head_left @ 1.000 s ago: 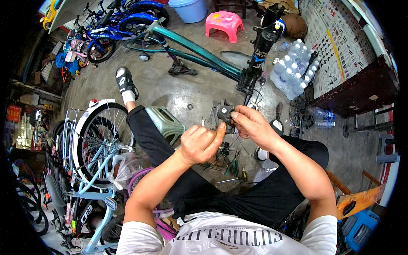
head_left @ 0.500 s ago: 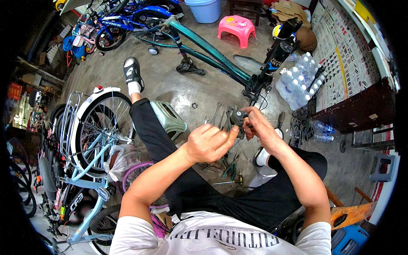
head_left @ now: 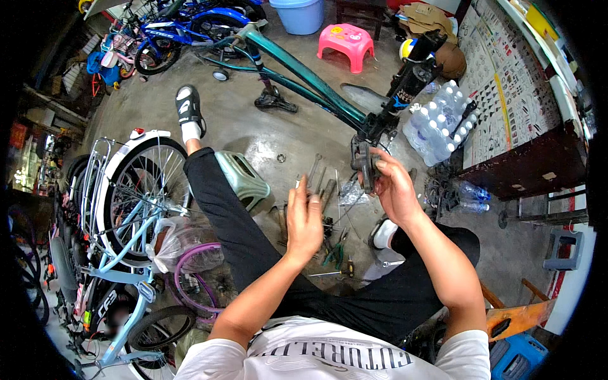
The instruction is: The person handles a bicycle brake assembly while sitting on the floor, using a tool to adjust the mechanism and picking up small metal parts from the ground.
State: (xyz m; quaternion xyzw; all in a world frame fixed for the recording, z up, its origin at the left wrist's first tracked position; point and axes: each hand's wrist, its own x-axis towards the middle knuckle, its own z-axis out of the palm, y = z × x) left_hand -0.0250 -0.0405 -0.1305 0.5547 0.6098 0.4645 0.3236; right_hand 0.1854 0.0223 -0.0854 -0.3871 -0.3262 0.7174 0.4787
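Observation:
My right hand (head_left: 396, 190) is closed around a dark metal bicycle part, shaped like a brake caliper (head_left: 364, 166), holding it upright above the floor. My left hand (head_left: 304, 221) is apart from it, fingers stretched out and nothing visible in them. Below and between the hands lie wrenches (head_left: 315, 170), a small clear plastic bag (head_left: 353, 193), green-handled pliers (head_left: 334, 254) and a yellow-and-black screwdriver (head_left: 350, 267). Just beyond the held part stands a dark green bicycle frame (head_left: 297, 73), its black fork end near my right hand.
A pale green stool (head_left: 242, 177) stands by my left leg. At left leans a light blue bicycle (head_left: 126, 231) with a white-fendered wheel. To the right are packed water bottles (head_left: 441, 123) and a dark cabinet (head_left: 506, 166). A pink stool (head_left: 346, 45) stands farther off.
My left hand has let go of the caliper-like part, dropped back toward me and opened its fingers. My right hand keeps the part, now turned more upright.

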